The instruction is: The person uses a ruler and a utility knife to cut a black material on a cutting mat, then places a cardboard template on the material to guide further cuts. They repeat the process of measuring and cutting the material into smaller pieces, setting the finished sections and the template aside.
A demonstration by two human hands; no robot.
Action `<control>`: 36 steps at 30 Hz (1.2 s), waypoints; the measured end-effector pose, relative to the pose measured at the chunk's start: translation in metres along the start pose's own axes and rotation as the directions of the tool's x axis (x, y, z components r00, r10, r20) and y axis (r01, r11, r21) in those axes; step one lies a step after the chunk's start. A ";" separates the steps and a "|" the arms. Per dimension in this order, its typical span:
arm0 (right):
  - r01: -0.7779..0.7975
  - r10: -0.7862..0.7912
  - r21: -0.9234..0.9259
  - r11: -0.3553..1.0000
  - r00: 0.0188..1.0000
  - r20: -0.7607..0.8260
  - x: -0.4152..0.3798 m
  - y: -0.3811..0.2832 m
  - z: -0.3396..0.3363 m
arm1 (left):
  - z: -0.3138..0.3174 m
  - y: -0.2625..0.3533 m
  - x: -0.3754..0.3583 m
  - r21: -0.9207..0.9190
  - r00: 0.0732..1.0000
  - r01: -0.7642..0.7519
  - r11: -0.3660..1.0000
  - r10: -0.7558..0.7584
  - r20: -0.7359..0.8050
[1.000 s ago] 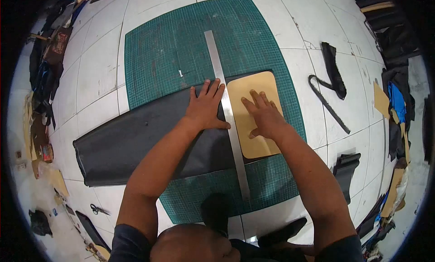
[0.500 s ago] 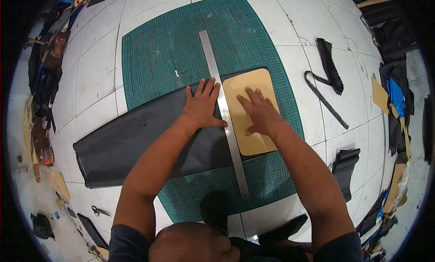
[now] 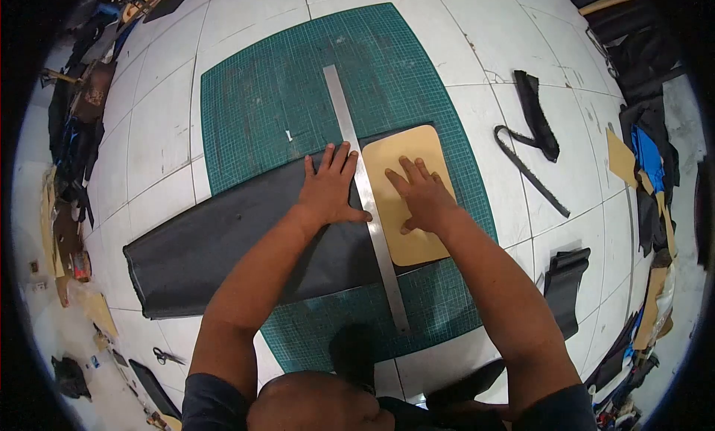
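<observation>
A length of black fabric [image 3: 194,241] lies across the green cutting mat [image 3: 261,96], its left end reaching over the tiles. Crossing the fabric is a long steel ruler [image 3: 382,254]. My left hand [image 3: 328,189] lies flat on the fabric with fingers spread, its fingertips and thumb at the ruler's left edge. Right of the ruler, a tan rounded-corner template [image 3: 413,245] rests on the fabric. My right hand [image 3: 426,200] presses on this template, fingers apart. Neither hand grips anything.
Black fabric strips [image 3: 535,125] lie on the white tiled floor [image 3: 160,133] to the right. Folded black material [image 3: 567,286] sits lower right. Scissors [image 3: 168,356] are at lower left. A small white scrap [image 3: 290,136] is on the mat. Piled materials line both sides.
The whole view has shifted slightly, so the mat and hands appear a little lower. Both hands keep their places on the fabric and the template.
</observation>
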State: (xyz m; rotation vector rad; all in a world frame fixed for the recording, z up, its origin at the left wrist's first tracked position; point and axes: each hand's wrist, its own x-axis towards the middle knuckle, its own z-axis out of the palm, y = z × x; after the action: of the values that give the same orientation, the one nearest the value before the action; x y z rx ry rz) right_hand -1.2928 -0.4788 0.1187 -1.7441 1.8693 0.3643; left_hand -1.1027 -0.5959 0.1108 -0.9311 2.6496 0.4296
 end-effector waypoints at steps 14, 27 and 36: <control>0.028 -0.027 0.013 1.000 0.998 -0.049 -0.002 0.001 0.002 | -0.008 0.011 -0.004 0.048 1.000 0.027 0.998 -0.027 -0.011; 0.043 -0.043 -0.007 0.999 0.998 -0.052 -0.001 0.002 0.003 | 0.009 0.021 -0.007 -0.043 0.999 0.023 0.999 -0.021 0.038; 0.051 -0.051 0.000 0.999 0.996 -0.078 -0.001 0.004 0.007 | -0.006 0.041 -0.009 0.143 0.979 0.055 0.988 -0.082 0.189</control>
State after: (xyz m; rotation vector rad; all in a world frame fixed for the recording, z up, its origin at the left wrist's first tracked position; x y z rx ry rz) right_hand -1.2956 -0.4733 0.1132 -1.8248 1.8744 0.2782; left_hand -1.1234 -0.5629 0.1271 -0.8867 2.4288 0.3012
